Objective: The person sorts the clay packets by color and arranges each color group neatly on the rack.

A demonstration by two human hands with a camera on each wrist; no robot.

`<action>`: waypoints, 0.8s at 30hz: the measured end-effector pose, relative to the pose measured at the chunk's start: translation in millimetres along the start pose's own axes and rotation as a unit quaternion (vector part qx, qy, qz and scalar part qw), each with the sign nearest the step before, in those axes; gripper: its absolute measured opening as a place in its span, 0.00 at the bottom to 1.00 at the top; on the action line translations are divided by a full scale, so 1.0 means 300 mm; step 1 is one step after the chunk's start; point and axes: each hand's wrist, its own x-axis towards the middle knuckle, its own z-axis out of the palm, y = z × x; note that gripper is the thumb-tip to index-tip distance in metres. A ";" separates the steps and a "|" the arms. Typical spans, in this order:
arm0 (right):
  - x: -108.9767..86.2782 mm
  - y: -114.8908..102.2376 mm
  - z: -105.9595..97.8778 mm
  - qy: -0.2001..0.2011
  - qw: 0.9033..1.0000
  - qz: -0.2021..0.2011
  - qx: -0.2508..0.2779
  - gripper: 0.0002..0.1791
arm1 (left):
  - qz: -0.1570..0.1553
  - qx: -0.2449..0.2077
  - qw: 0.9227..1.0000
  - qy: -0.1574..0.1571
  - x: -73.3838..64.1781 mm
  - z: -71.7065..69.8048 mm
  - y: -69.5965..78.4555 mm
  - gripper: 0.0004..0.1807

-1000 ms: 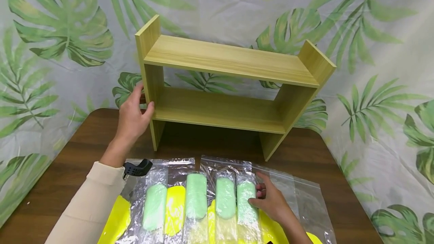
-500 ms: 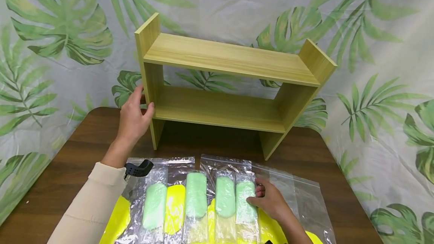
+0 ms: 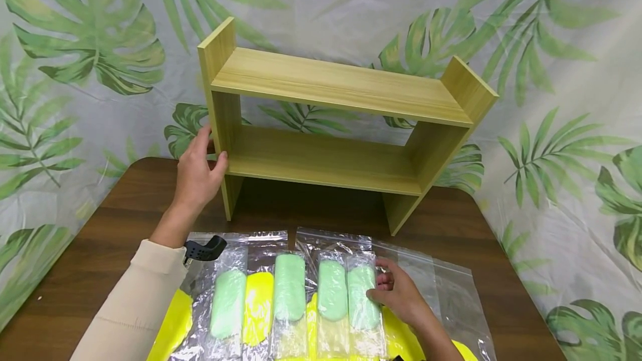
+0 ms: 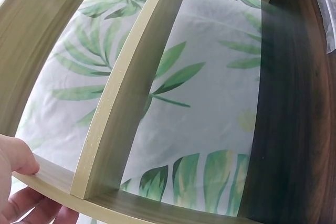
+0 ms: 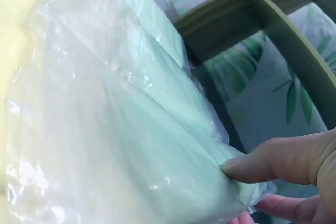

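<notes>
A two-tier wooden shelf [image 3: 321, 161] stands upright on the dark table. My left hand [image 3: 197, 174] grips its left side panel at the height of the lower board, thumb in front and fingers around the outside. The left wrist view shows the same hand [image 4: 18, 163] curled over the panel's edge. At the right of a row of clear bags, my right hand [image 3: 401, 294] pinches the side of a bagged pale green pad [image 3: 362, 297]. Up close, the right thumb [image 5: 268, 158] presses on the plastic over the green pad [image 5: 168, 150], fingers underneath.
More bagged green pads [image 3: 290, 287] lie side by side to the left, with a yellow flat shape [image 3: 258, 308] among them. Other clear zip bags [image 3: 453, 288] overlap at the right. Behind the wooden table [image 3: 75, 272] hangs a leaf-patterned cloth [image 3: 321, 4].
The pinched green pad has shifted very slightly toward the neighbouring pad on its left. My left hand keeps its grip on the shelf, and the shelf stays in place.
</notes>
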 end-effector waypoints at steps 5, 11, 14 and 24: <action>-0.005 0.002 0.017 -0.004 1.000 0.008 -0.029 0.46 | 0.001 -0.001 1.000 0.003 0.000 0.004 0.001 0.27; -0.012 0.000 0.046 0.012 0.997 0.010 -0.075 0.50 | 0.001 -0.002 1.000 0.007 -0.003 0.005 0.004 0.27; -0.014 -0.002 0.052 0.020 0.999 0.011 -0.050 0.46 | 0.000 -0.002 1.000 0.007 -0.005 0.005 0.003 0.27; -0.018 0.002 0.049 0.039 0.999 0.012 0.021 0.27 | 0.000 -0.002 1.000 0.008 -0.004 0.007 0.001 0.27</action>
